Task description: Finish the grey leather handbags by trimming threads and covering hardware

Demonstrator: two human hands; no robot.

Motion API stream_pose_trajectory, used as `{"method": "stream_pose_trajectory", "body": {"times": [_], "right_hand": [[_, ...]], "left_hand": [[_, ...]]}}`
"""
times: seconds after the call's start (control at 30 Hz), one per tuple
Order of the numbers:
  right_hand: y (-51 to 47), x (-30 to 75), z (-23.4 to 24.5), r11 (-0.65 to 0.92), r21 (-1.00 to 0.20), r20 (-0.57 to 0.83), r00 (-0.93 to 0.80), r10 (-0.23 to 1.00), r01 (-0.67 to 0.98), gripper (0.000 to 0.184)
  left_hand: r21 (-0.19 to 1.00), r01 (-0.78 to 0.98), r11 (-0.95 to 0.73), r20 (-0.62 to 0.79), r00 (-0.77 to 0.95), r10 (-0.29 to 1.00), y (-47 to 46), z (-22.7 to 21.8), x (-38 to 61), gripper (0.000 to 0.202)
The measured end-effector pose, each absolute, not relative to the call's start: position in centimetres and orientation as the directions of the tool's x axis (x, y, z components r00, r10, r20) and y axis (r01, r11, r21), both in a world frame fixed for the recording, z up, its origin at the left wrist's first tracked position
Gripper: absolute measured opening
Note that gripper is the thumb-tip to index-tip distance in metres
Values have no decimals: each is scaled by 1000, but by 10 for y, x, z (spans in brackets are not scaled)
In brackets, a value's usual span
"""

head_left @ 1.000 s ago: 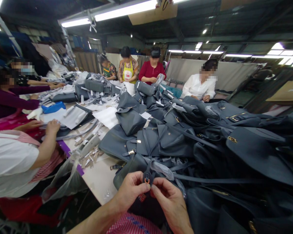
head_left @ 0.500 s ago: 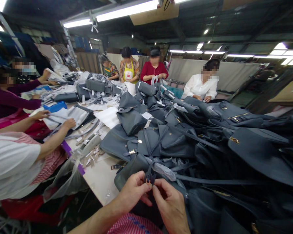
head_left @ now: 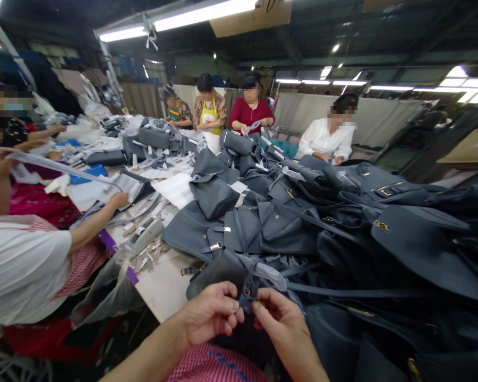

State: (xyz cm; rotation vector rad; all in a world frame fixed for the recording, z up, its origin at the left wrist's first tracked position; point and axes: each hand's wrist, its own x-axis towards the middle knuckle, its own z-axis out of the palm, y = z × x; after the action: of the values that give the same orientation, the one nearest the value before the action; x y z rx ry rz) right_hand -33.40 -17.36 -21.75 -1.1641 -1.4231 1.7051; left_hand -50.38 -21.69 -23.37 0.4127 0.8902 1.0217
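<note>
A short dark strap with a gold buckle (head_left: pixel 247 292) hangs between my two hands, close above the front of the bag pile. My left hand (head_left: pixel 213 313) is closed, its thumb and curled fingers at the strap's left edge. On the other side, my right hand (head_left: pixel 281 318) pinches the strap between thumb and forefinger below the buckle. A clear plastic sleeve (head_left: pixel 271 276) wraps a strap just behind. Right beyond my hands lies a dark blue-grey bag (head_left: pixel 219 270). The undersides of both hands' fingers are partly hidden.
Dark bags (head_left: pixel 263 228) are heaped across the middle and right. Paper scraps and cardboard bits (head_left: pixel 151 249) litter the pale table (head_left: pixel 171 286) at left. A co-worker in a white top (head_left: pixel 24 265) stretches a strap there. Several other people work along the far side.
The buckle has turned and the strap end below it shows more now. My left hand has shifted slightly left and down. The co-worker at left has lifted a strap up and leftward.
</note>
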Motion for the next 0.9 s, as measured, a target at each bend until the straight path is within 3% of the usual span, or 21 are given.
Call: {"method": "stream_pose_trajectory", "body": {"times": [0.1, 0.17, 0.4, 0.57, 0.63, 0.73, 0.9], "right_hand": [[-172, -331, -216, -441, -897, -400, -420, 815, -1, 29], [-170, -330, -216, -501, -865, -455, -420, 785, 2, 31], [-173, -333, -220, -488, -872, -432, -416, 800, -33, 48], [-175, -323, -222, -472, -881, -409, -457, 790, -27, 46], [-175, -322, -224, -467, -884, -401, -451, 797, -39, 43], [-175, -326, -231, -425, -904, -369, -418, 830, -45, 38], [-182, -334, -236, -320, -947, -286, -411, 866, -16, 36]], "left_hand": [[854, -389, 346, -337, 93, 937, -218, -232, -501, 33], [916, -277, 292, -290, 47, 956, -219, -230, -495, 23], [934, -194, 299, -292, 65, 954, -219, -228, -484, 17], [964, -129, 234, -235, 8, 972, -218, -222, -498, 13], [985, 1, 173, -173, -9, 985, -219, -217, -499, 7], [947, 320, 30, -36, 14, 999, -223, -214, -493, 11], [726, 650, -223, 285, 11, 959, -223, -218, -482, 13]]}}
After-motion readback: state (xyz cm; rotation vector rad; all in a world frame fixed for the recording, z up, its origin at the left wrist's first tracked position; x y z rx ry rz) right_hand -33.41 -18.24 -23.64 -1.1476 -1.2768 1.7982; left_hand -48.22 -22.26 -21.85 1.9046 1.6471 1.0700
